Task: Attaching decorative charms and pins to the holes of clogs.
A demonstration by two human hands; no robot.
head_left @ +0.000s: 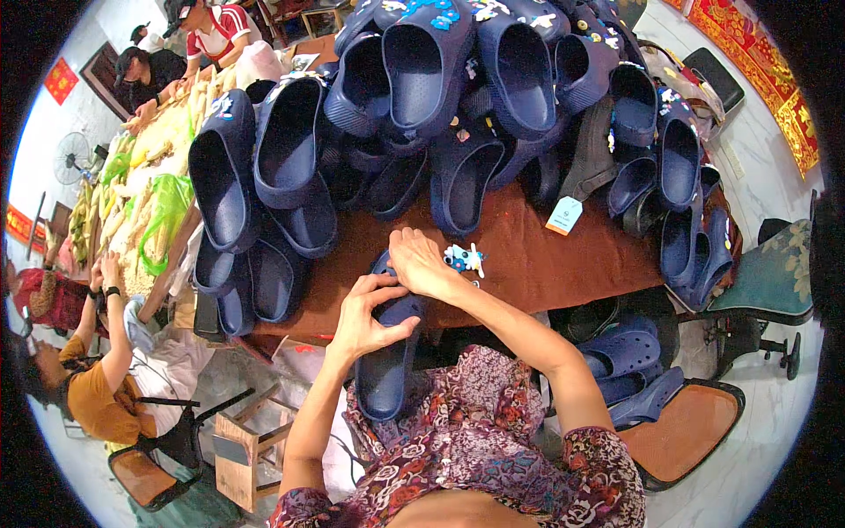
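Toward seven o'clock, our left hand (363,319) grips the clog (384,380), probably steadying it for our right hand (421,264), whose grip we cannot tell. Charms (464,258) lie handy at three o'clock.

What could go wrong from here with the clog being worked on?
The heel end of the navy clog extends past the brown-covered table's near edge, so it might tip toward the lap if both hands, left and right, ease off.
The small blue-and-white charms lie close to the right wrist and could get brushed aside.
The piled clogs beyond are heaped loosely; a bump might topple some.
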